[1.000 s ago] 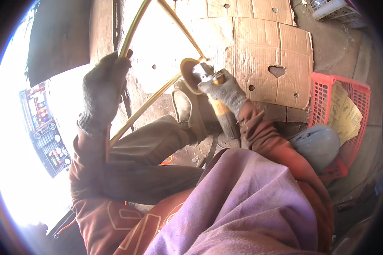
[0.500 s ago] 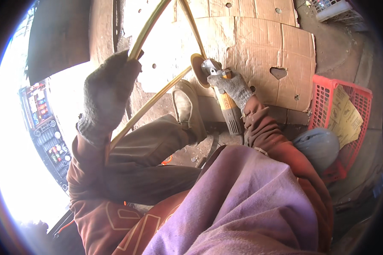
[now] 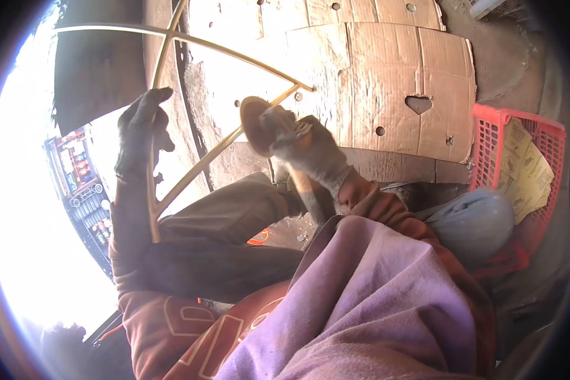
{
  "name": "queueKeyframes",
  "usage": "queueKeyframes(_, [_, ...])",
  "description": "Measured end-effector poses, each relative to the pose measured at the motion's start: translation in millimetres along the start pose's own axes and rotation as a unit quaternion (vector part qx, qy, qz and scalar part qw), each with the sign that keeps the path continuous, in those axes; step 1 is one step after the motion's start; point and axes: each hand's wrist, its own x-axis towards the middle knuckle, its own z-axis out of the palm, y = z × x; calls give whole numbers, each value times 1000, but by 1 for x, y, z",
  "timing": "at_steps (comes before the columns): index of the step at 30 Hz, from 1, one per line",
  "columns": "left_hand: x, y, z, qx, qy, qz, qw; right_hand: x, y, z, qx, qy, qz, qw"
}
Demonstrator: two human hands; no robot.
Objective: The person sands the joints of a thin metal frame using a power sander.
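Observation:
My left hand (image 3: 139, 136), in a grey work glove, is closed round one bar of a thin brass-coloured metal frame (image 3: 199, 163). The bars cross above that hand and meet at a corner over the cardboard. My right hand (image 3: 313, 152), also gloved, grips an angle grinder (image 3: 277, 121) near its head, with the body slanting down toward my lap. Its round tan disc (image 3: 254, 126) stands edge-up against the slanting bar in this view; whether it touches the metal I cannot tell. The right hand is somewhat blurred, and part of the grinder is hidden behind it.
Flattened cardboard (image 3: 386, 82) with punched holes lies ahead on the floor. A red plastic crate (image 3: 487, 136) with a crumpled yellowish paper sack (image 3: 522, 168) stands at the right, beside my knee (image 3: 475, 221). A dark panel (image 3: 98, 82) is at the far left.
The metal frame has turned and swung left, bringing its crossing bars into view. My right hand has brought the grinder left and slightly down, tilting it so the disc faces differently.

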Motion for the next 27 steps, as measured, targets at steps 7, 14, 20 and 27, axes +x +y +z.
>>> queueKeyframes(7, [8,-9,-4,35,7,-31,999,15,35,-53,28,77,87,993])
queueKeyframes(14, [18,-23,-8,19,9,-58,998,13,46,-14,155,3,34,987])
queueKeyframes(20, [15,-17,-7,-3,7,-7,1000,40,22,-80,-72,85,178,978])
queueKeyframes(27, [10,-15,-2,30,14,28,999,12,23,-41,-21,57,108,992])
